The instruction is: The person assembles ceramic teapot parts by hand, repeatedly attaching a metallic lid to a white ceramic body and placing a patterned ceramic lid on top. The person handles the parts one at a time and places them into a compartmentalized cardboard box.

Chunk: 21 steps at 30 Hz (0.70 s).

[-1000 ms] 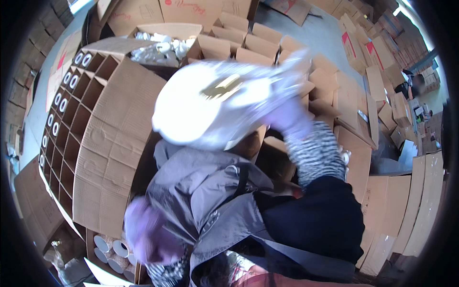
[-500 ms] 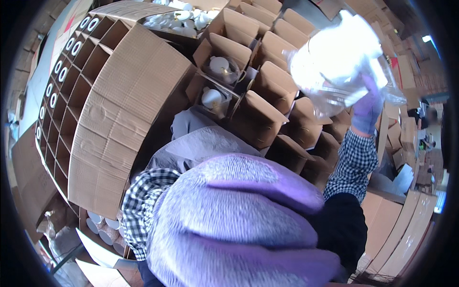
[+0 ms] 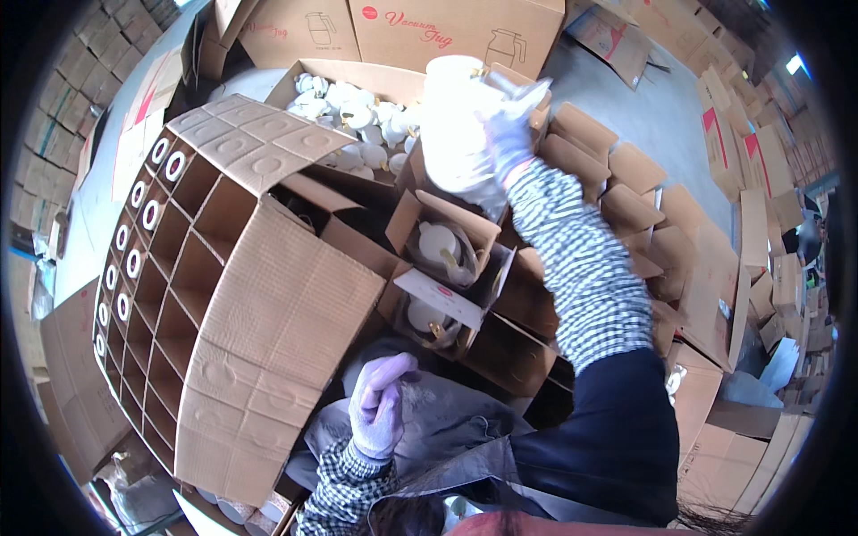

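My right hand (image 3: pixel 508 138), in a purple-grey glove, is closed on a white jug (image 3: pixel 458 129) partly wrapped in clear plastic. Glare hides the jug's details. It is held above the far end of the rows of small open cartons (image 3: pixel 585 134). My left hand (image 3: pixel 382 406), gloved the same way, is raised over my lap with fingers curled and nothing visible in them. In front of it, two cartons hold white jugs with round lids, a farther one (image 3: pixel 438 241) and a nearer one (image 3: pixel 424 314), both in clear plastic.
At left stands a large carton with cardboard dividers (image 3: pixel 192 259), several white ring-ended pieces in its outer cells. Its flap (image 3: pixel 277 357) leans toward me. Beyond is a box of white and gold parts (image 3: pixel 357 112). Large printed cartons (image 3: pixel 456 31) stand behind it.
The view has shifted, showing more of the far side. My right hand has carried the jug leftward over the cartons. My left hand has dropped from close to the camera to above my lap.
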Motion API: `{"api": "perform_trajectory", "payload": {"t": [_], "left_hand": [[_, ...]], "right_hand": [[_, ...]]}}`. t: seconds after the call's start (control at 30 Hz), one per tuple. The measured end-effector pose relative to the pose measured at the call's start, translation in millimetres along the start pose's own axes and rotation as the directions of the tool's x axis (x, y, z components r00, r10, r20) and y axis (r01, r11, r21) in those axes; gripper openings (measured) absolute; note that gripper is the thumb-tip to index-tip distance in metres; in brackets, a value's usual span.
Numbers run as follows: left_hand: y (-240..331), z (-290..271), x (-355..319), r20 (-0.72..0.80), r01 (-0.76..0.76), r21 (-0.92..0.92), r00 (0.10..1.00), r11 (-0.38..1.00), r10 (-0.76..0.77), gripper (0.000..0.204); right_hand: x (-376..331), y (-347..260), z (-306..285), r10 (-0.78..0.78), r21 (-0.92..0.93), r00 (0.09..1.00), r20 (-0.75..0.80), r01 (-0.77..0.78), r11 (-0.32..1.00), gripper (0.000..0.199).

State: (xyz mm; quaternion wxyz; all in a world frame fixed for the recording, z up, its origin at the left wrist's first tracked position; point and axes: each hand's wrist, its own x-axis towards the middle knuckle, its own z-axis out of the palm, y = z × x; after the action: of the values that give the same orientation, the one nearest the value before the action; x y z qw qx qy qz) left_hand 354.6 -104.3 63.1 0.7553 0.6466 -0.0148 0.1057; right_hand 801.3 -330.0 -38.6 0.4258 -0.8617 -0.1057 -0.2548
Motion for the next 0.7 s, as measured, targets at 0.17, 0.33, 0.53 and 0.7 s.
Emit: {"api": "perform_trajectory", "payload": {"t": [0.17, 0.33, 0.53, 0.7], "left_hand": [[-18, -34, -7, -0.164, 0.135, -0.075, 0.976, 0.988, -0.146, 0.032], [-28, -48, -10, -0.247, 0.183, -0.09, 0.948, 0.979, -0.2, 0.033], [-36, -53, -5, -0.212, 0.177, -0.152, 0.955, 0.972, -0.207, 0.034], [-30, -49, -9, -0.266, 0.176, -0.096, 0.944, 0.98, -0.196, 0.034]], "right_hand": [[-58, -3, 82, 0.4, 0.204, 0.859, -0.319, -0.35, 0.914, 0.058], [-114, 84, 97, 0.566, -0.364, 0.805, 0.178, -0.481, 0.798, 0.036], [-174, 228, 113, 0.486, -0.803, 0.639, 0.596, 0.472, 0.365, 0.041], [-146, 128, 132, 0.822, -0.43, 0.36, 0.442, -0.719, 0.546, 0.069]]}}
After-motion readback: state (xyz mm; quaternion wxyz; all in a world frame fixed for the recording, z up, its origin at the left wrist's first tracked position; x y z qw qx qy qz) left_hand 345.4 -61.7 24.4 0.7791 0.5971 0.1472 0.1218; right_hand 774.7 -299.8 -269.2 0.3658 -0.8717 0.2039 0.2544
